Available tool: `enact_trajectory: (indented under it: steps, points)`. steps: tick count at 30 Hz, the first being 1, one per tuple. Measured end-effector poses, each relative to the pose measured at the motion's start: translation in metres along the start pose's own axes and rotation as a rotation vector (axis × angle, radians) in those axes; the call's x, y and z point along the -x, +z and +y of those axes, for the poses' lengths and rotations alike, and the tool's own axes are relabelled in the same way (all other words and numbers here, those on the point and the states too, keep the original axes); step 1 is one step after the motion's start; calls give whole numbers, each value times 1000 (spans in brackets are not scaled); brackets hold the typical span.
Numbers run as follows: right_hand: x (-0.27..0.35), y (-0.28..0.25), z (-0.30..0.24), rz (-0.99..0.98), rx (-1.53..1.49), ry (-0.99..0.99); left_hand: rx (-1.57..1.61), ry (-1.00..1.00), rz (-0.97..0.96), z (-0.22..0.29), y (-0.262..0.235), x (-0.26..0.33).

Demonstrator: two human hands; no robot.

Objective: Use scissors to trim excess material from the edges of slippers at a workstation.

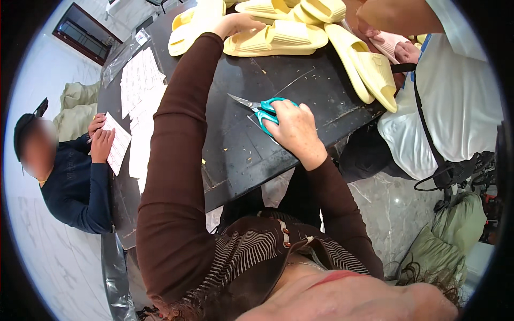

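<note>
While the teal-handled scissors (267, 113) are grasped at their loops by the right hand (297, 129), inward of the front edge of the black table (241, 155), the yellow slipper (278, 40), farther from that edge, is touched by the left hand (240, 24); whether its fingers are clenched or released cannot be told from this angle. The slipper is probably best steadied by its side, with fingertips clear of the blades (243, 101). Since these are aimed toward the left sleeve (179, 123), they should be turned aside before being lifted. Any snip is best made lightly, with the tips alone, lest the slipper's surface be nicked.
</note>
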State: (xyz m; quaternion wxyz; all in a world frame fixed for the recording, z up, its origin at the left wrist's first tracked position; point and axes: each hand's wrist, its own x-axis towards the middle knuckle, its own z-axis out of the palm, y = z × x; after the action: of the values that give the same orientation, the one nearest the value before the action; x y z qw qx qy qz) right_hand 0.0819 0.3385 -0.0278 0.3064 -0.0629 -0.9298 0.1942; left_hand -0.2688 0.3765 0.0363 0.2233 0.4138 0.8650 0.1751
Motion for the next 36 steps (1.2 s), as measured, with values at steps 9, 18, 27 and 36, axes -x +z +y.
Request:
enact_trajectory:
  steps: [9, 18, 27, 36]
  points:
    - [1, -1, -1, -14, -6, 21, 123, 59, -244, 14, 3, 20]
    - [-3, -1, 4, -29, -26, -9, 145, -17, -264, 36, 31, 43]
    - [-1, -2, 4, -38, -42, -57, 182, -154, 44, 30, 38, 56]
    - [2, -10, 5, -36, -219, -170, 784, -17, 292, -11, 10, 198]
